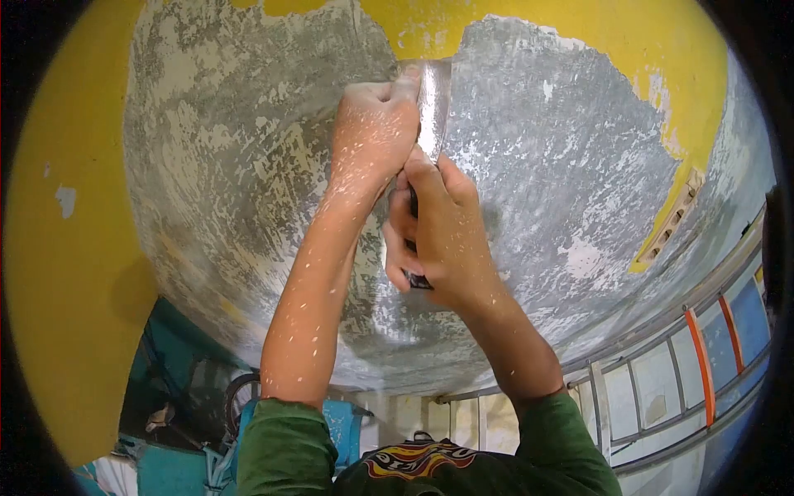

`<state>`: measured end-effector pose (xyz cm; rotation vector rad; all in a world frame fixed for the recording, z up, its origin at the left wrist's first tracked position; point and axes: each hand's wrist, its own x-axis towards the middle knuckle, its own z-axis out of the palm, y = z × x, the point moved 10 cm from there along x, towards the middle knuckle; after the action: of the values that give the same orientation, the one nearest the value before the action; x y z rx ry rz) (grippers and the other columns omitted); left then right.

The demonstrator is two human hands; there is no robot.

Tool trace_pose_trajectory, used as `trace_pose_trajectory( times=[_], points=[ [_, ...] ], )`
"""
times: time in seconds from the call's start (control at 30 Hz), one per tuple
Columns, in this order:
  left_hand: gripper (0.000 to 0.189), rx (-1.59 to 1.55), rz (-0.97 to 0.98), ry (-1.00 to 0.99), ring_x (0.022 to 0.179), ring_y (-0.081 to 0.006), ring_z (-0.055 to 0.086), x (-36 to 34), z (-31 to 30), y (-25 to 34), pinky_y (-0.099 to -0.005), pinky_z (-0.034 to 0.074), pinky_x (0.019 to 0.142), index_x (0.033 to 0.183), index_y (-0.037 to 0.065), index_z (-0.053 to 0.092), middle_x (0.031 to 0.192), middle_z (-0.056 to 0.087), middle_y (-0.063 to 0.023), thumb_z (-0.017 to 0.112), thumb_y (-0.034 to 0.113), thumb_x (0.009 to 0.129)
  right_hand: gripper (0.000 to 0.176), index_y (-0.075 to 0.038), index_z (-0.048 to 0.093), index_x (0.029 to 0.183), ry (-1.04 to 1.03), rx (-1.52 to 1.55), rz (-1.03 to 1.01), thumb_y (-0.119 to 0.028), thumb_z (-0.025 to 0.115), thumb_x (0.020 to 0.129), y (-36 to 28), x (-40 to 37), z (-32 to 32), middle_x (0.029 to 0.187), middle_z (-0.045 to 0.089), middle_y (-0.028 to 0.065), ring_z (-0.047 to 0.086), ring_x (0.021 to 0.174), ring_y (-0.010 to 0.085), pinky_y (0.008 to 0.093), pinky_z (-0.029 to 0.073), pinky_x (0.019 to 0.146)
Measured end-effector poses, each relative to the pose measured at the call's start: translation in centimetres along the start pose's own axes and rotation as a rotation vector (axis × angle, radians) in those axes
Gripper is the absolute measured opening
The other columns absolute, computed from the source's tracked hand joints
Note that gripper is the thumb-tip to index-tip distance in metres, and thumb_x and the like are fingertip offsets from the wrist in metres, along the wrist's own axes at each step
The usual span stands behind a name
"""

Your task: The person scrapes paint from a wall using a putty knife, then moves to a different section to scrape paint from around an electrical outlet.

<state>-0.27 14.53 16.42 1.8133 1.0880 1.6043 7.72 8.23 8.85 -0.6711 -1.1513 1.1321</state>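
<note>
Under yellow paint [422, 31], right hand [453, 231] grips the scraper [430, 136], left hand [376, 124] closed on its blade [433, 95], best kept flat.

Fairly bright light, white glare along the metal scraper [431, 112], paler sheen low on the grey wall [571, 149], soft shadow on the yellow paint [70, 273] at left, dim lower-left corner, strong fisheye curving, black rounded edges.

Glossy mtl scraper blade [432, 107], rough wall [529, 124] w/ smoother paint [74, 240], matt cloth slvs [285, 438]
</note>
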Motion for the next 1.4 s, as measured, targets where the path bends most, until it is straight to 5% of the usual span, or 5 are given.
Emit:
trace_pose_trajectory(
  times=[0.17,0.87,0.97,1.07,1.4],
  points=[
    [0.057,-0.005,0.062,0.066,0.046,-0.0194,0.046,-0.6,0.0,-1.1,-0.0403,0.040,0.052,0.059,-0.004,0.056,0.048,0.049,-0.0107,0.054,0.037,0.098,0.030,-0.007,0.043,0.086,-0.038,0.070,0.037,-0.030,0.042,0.105,0.5,-1.1,0.3,0.057,0.039,0.0001,0.037,0.034,0.0100,0.0288,0.032,0.029],
    [0.052,-0.020,-0.025,-0.016,0.059,-0.0153,0.051,0.8,-1.1,-0.3,-0.0351,0.044,0.061,0.073,-0.001,0.067,0.062,0.057,-0.0047,0.058,0.045,0.096,0.026,-0.005,0.042,0.090,-0.006,0.088,0.010,-0.028,0.045,0.101,-0.2,0.1,1.9,0.055,0.031,-0.0011,0.032,0.033,0.0095,0.0281,0.033,0.028],
    [0.052,0.060,-0.012,-0.017,0.060,-0.0153,0.051,0.1,-1.3,-0.8,-0.0346,0.044,0.061,0.074,-0.002,0.067,0.062,0.057,-0.0053,0.058,0.045,0.096,0.025,-0.006,0.042,0.091,-0.068,-0.014,-0.204,-0.029,0.045,0.101,0.4,-0.2,2.1,0.054,0.031,-0.0011,0.031,0.033,0.0101,0.0295,0.032,0.027],
    [0.054,0.099,0.031,0.009,0.060,-0.0163,0.052,0.3,-1.4,-0.7,-0.0360,0.044,0.062,0.074,-0.003,0.067,0.062,0.058,-0.0058,0.059,0.046,0.095,0.025,-0.007,0.042,0.092,-0.013,0.054,0.023,-0.029,0.046,0.101,1.1,0.0,1.3,0.055,0.030,-0.0015,0.031,0.033,0.0103,0.0295,0.032,0.027],
    [0.051,0.087,0.040,0.013,0.053,-0.0220,0.052,0.8,-1.8,0.6,-0.0407,0.045,0.060,0.064,-0.003,0.063,0.055,0.057,-0.0129,0.058,0.037,0.095,0.023,-0.011,0.044,0.089,0.013,0.256,0.034,-0.030,0.043,0.103,1.1,0.4,2.6,0.053,0.029,-0.0015,0.027,0.032,0.0111,0.0311,0.030,0.026]
  ],
)
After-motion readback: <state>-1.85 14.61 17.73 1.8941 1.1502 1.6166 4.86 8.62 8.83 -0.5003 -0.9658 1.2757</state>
